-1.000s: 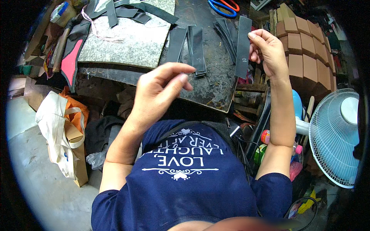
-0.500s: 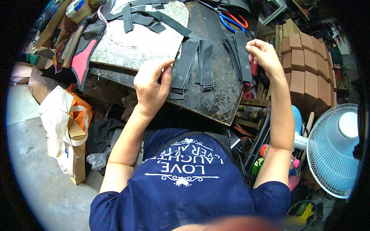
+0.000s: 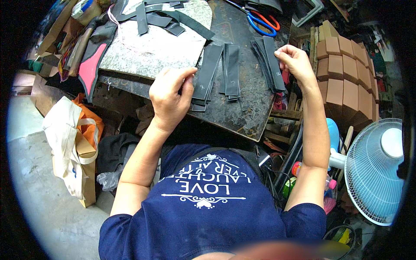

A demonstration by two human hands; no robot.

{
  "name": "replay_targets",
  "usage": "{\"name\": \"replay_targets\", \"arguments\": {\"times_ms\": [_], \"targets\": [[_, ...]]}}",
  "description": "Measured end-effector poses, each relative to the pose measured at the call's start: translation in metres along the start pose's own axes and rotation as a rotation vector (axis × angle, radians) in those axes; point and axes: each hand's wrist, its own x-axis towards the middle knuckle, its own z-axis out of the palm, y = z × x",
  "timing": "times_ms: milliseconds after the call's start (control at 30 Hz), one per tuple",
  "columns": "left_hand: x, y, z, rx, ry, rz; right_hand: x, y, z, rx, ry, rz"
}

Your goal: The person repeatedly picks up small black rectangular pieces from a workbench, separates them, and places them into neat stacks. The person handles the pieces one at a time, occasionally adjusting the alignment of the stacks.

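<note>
Three fanned stacks of flat black strips lie on the dark worktable [image 3: 242, 115]: a left stack [image 3: 208, 73], a middle stack [image 3: 232, 71] and a right stack [image 3: 272, 65]. Pale marks show on several of them. My left hand [image 3: 171, 93] hovers just left of the left stack, fingers curled and thumb drawn toward the index finger; anything in that pinch is hidden. With thumb and finger pinched, my right hand [image 3: 296, 65] is at the right edge of the right stack's top strip. Whether that edge lies between the fingertips does not show.
Loose black strips [image 3: 158, 19] cover part of a pale speckled board [image 3: 143, 58]. Scissors [image 3: 262, 21] with red and blue handles lie at the back. Brown boxes [image 3: 346, 69] are stacked at right, above a white fan [image 3: 375, 171]. A cream cloth bag [image 3: 65, 134] stands left.
The right stack's top strip now leans slightly, its lower end a little further right. Both hands have hardly moved, and the whole view has shifted a little.
</note>
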Motion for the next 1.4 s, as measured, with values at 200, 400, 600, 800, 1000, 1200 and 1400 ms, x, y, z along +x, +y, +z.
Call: {"name": "replay_targets", "arguments": {"times_ms": [200, 400, 600, 800, 1000, 1200, 1400], "targets": [[-0.001, 0.000, 0.000, 0.036, 0.003, -0.003, -0.002, -0.011, 0.021, -0.258, 0.202, -0.031], [-0.004, 0.001, -0.001, 0.033, -0.026, -0.018, -0.034, -0.034, 0.053, -0.791, 0.203, -0.235], [-0.003, 0.002, -0.001, 0.036, 0.020, 0.008, -0.026, -0.030, 0.064, -0.830, 0.233, -0.342], [0.009, 0.000, -0.013, -0.110, -0.021, -0.123, -0.035, -0.048, 0.052, -0.841, 0.194, -0.340], [0.072, -0.061, -0.028, 0.433, -0.034, 0.019, -0.061, -0.075, 0.059, -0.781, 0.283, -0.626], [0.102, -0.102, -0.028, 0.849, -0.163, -0.106, -0.082, -0.085, 0.083, -0.613, 0.119, -0.782], [0.068, -0.041, -0.037, 0.539, 0.020, 0.013, -0.092, -0.090, 0.097, 0.053, -0.338, -0.344]]}}
